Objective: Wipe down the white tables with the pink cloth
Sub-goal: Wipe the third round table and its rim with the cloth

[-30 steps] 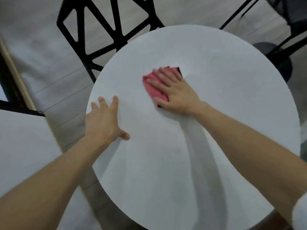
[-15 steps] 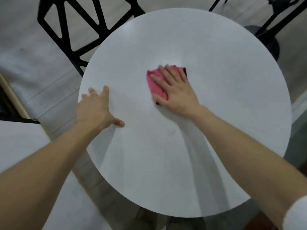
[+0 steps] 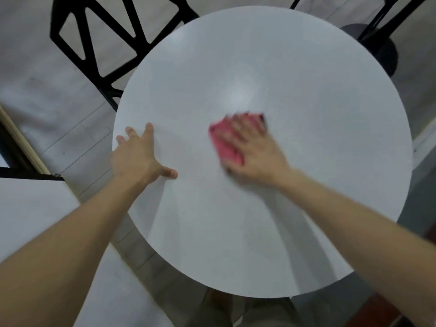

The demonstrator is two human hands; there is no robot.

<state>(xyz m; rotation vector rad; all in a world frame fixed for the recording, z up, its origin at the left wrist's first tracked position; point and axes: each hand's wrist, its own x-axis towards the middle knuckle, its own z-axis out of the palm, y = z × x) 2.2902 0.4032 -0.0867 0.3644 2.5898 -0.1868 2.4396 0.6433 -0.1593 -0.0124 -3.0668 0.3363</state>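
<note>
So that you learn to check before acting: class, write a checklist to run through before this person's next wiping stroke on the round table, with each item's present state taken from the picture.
1. Pink cloth under the right hand, fingers flat on it: ok, though blurred.
2. Left hand resting open on the round white table near its left edge: ok.
3. Cloth fully on the tabletop, away from the rim: ok.
4. Black chair out of the arms' way: ok, it is on the table's far left side.
5. Surface clean where wiped: cannot tell.
6. Second white table at lower left wiped: cannot tell.
</note>
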